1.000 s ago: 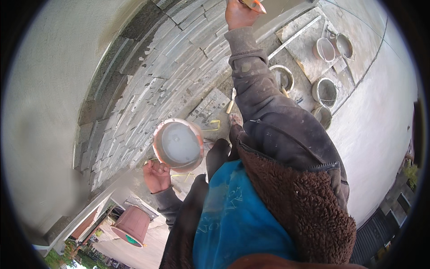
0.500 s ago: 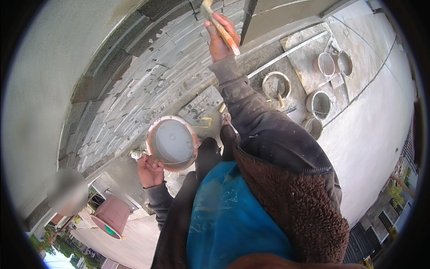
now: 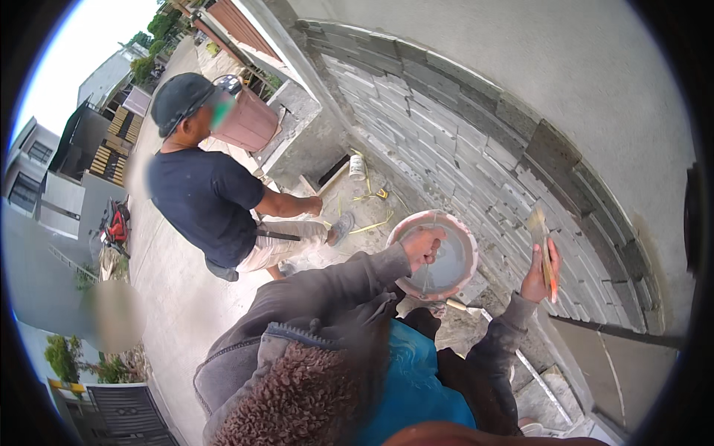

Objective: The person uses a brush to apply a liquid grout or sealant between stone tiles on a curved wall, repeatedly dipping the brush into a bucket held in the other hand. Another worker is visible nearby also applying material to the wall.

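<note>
My right hand (image 3: 535,276) grips a flat paintbrush (image 3: 549,264) with an orange-tipped handle and pale bristles pointing up. The brush is close in front of the grey stacked-stone wall (image 3: 476,160); whether it touches is unclear. My left hand (image 3: 424,247) is closed over a round pinkish bucket (image 3: 471,249), with a thin wire handle running down from its curled fingers. Milky grey liquid (image 3: 452,269) fills the bottom of the bucket, which hangs or stands by my legs; I cannot tell which.
A co-worker (image 3: 216,186) in a dark shirt and cap crouches at the left. Behind stands a large pink bin (image 3: 249,119). Yellow strapping (image 3: 375,223) and a white can (image 3: 357,167) lie on the ground. A long pale bar (image 3: 539,379) lies at lower right.
The view has swung left, bringing the co-worker into sight. My right hand still holds the paintbrush, now lower beside the stone wall. My left hand stays at the bucket.
</note>
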The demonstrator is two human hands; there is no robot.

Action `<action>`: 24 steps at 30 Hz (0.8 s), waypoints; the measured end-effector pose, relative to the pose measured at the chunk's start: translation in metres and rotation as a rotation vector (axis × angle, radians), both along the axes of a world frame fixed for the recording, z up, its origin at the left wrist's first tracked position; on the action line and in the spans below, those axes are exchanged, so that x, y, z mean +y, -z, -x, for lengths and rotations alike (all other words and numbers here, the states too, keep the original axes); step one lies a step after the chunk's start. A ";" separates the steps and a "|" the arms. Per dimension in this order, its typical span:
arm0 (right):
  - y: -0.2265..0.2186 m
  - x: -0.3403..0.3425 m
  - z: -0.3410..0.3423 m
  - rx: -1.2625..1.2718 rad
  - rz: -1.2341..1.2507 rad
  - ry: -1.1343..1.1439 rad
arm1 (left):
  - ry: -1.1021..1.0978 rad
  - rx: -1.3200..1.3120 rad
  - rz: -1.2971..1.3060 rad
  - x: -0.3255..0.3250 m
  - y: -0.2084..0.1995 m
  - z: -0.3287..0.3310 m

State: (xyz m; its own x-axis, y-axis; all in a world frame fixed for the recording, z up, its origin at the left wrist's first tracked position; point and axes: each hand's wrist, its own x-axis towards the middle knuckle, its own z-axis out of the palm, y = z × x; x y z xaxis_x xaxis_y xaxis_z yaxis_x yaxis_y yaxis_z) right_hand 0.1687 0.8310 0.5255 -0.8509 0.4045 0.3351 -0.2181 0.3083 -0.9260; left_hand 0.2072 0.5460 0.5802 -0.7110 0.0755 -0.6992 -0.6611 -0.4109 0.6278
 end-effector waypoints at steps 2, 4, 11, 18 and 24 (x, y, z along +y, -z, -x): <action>-0.016 -0.025 -0.028 -0.084 -0.108 -0.251 | -0.002 0.023 -0.039 -0.002 0.006 -0.001; -0.026 -0.066 -0.033 -0.027 -0.314 -0.503 | -0.039 0.004 0.000 -0.001 0.003 0.000; 0.050 -0.137 -0.017 -0.302 -0.641 -0.556 | 0.098 0.109 -0.105 -0.012 0.002 0.011; 0.039 -0.136 -0.042 -0.286 0.006 -0.459 | 0.237 0.170 -0.035 -0.030 0.006 0.024; 0.027 -0.103 -0.034 -0.274 1.333 -0.062 | 0.092 0.050 -0.243 -0.073 0.010 0.025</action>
